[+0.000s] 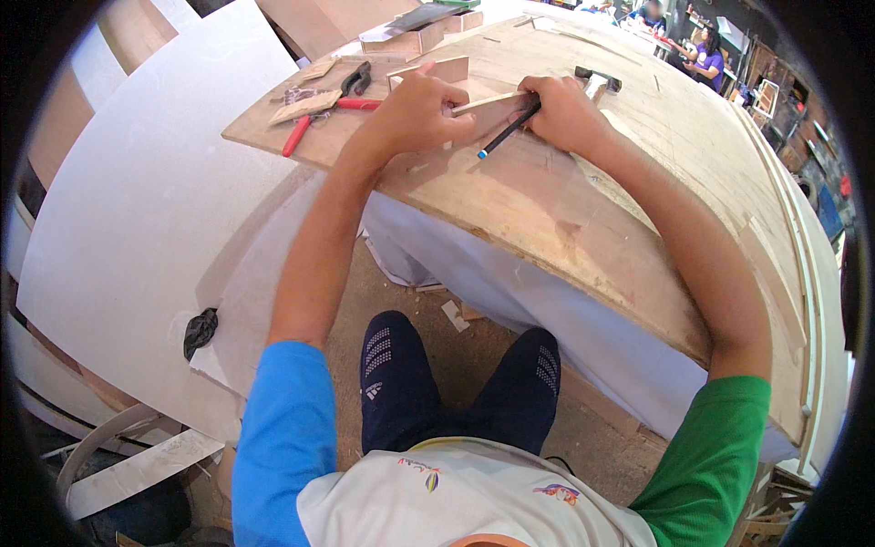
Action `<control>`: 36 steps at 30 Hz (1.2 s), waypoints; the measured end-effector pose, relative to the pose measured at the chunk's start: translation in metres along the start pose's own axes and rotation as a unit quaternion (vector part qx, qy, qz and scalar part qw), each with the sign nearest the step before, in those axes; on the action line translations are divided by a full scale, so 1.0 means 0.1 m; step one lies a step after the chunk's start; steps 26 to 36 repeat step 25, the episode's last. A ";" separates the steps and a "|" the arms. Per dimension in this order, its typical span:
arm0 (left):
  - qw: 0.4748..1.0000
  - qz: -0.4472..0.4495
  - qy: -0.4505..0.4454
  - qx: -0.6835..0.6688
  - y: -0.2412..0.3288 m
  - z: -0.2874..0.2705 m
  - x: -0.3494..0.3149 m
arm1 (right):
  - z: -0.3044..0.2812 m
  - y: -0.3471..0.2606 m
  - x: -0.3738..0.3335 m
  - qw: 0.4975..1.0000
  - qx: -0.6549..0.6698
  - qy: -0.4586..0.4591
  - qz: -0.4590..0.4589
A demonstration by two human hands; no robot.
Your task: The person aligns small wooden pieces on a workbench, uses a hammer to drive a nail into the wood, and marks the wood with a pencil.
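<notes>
Over the near part of the wooden workbench (510, 196), both my hands are closed on a small wooden piece (497, 103) with a thin, pale upper edge. My left hand (417, 111) grips its left end, fingers curled. My right hand (567, 111) pinches its right end and also holds a black pencil (509, 130) with a blue end, slanting down toward me. Partly hidden behind my left hand is a small upright wooden board (451, 69). A hammer (597, 82) lies just beyond my right hand. To the left of my left hand are red-handled pincers (297, 134).
Wood scraps (305, 108) and a black-handled tool (356, 80) lie near the bench's left corner. A large white panel (155, 201) stretches along my left, with a crumpled black thing (200, 334) on it. Another person (707, 62) in purple is at the far right.
</notes>
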State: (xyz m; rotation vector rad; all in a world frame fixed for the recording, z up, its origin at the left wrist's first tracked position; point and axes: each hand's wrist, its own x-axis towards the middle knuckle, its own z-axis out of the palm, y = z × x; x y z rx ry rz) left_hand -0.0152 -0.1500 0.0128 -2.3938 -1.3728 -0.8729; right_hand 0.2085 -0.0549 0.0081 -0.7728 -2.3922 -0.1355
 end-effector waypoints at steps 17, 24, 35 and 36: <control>0.998 0.012 0.024 0.054 0.05 0.07 -0.03 | -0.06 -0.03 -0.02 0.999 -0.026 -0.035 -0.002; 0.998 0.019 0.005 0.067 0.05 0.04 -0.01 | -0.03 0.02 0.02 0.999 -0.024 -0.037 0.007; 0.998 0.020 0.000 0.067 0.05 0.02 0.00 | -0.03 0.03 0.03 0.999 -0.027 -0.040 0.003; 0.998 0.020 0.000 0.067 0.05 0.02 0.00 | -0.03 0.03 0.03 0.999 -0.027 -0.040 0.003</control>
